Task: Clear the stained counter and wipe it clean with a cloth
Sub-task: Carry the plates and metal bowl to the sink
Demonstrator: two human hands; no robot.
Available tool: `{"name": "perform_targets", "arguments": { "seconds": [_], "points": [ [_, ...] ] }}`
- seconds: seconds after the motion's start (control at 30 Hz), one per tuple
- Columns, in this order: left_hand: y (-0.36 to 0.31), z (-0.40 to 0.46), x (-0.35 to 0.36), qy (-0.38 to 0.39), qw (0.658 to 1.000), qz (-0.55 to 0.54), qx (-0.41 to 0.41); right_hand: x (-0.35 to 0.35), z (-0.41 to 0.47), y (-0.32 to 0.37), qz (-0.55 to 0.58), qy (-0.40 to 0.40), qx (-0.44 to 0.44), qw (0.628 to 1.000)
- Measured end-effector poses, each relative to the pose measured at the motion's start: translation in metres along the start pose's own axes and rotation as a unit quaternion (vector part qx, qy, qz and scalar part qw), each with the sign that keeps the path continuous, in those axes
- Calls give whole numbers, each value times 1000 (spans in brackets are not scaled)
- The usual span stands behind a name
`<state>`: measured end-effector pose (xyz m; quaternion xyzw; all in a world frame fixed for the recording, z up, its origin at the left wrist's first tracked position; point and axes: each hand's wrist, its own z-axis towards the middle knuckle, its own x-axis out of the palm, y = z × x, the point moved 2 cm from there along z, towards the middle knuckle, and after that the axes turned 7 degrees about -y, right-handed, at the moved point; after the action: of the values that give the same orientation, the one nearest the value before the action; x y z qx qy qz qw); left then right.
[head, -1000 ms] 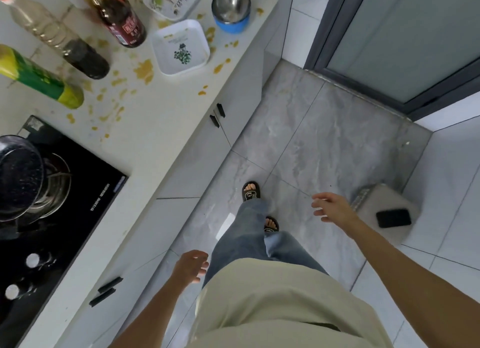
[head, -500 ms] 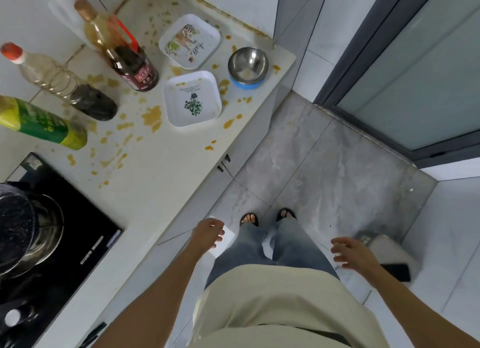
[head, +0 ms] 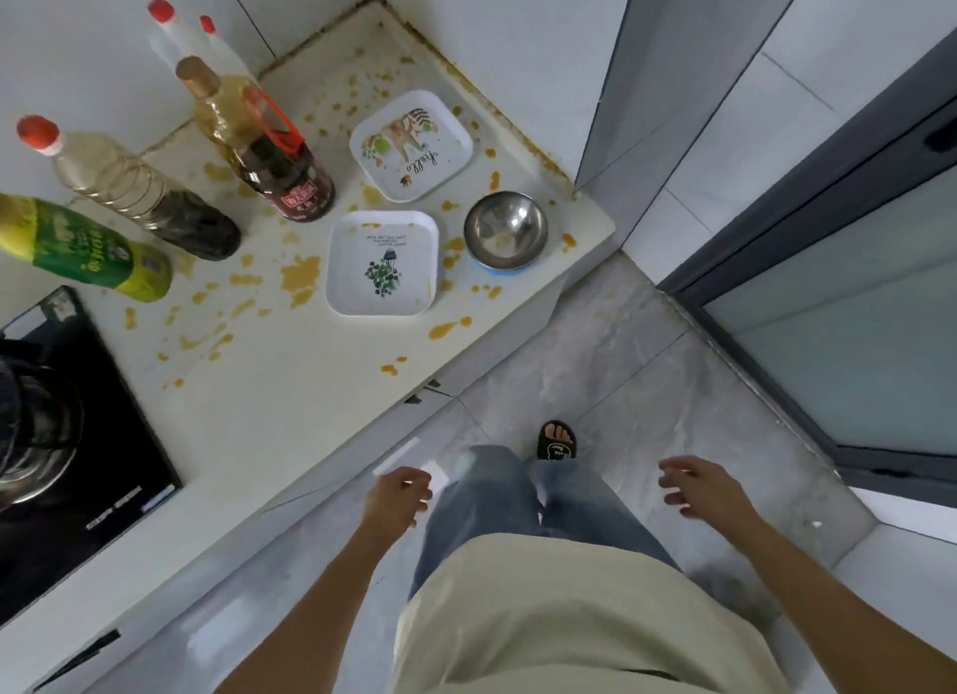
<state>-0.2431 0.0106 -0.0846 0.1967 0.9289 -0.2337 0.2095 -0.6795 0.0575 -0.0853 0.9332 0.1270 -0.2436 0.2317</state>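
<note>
Stained counter (head: 290, 383) lies beyond both empty hands.

Stained counter (head: 290, 398) (two trays, bowl, bottles); both hands empty.

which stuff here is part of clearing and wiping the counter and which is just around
Part of the job:
stained counter
plant tray
hello tray
steel bowl
four bottles, e.g. green bottle
left hand and right hand, both holding nothing

Just around:
stove
pot
glass door

No cloth in view.
</note>
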Motion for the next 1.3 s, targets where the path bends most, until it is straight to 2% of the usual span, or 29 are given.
{"name": "perform_targets", "arguments": {
  "seconds": [0.3,0.43,0.53,0.67,0.77,0.93,1.07,1.2,1.3],
  "points": [
    [59,-19,18,-20,980,-115,-160,-2,44,162,-70,75,-145,984],
    [55,-10,14,-10,973,-129,-191,13,52,206,-115,97,-165,975],
    [33,1,3,-23,982,-106,-153,16,52,224,-159,113,-170,966],
    [-21,14,-24,-41,995,-74,-51,5,52,250,-195,127,-188,954],
    [-68,21,-47,-64,993,-97,7,-10,42,288,-173,159,-199,951],
    [-142,44,-88,-113,980,-140,88,-28,23,397,-109,202,-276,933],
    [-193,67,-121,-180,965,-155,111,-6,49,473,-74,155,-332,928],
    [-227,85,-141,-284,942,-143,106,31,87,519,-60,22,-392,918],
    [-237,102,-142,-331,931,-123,91,58,110,545,-119,-36,-417,900]
  ]
}}
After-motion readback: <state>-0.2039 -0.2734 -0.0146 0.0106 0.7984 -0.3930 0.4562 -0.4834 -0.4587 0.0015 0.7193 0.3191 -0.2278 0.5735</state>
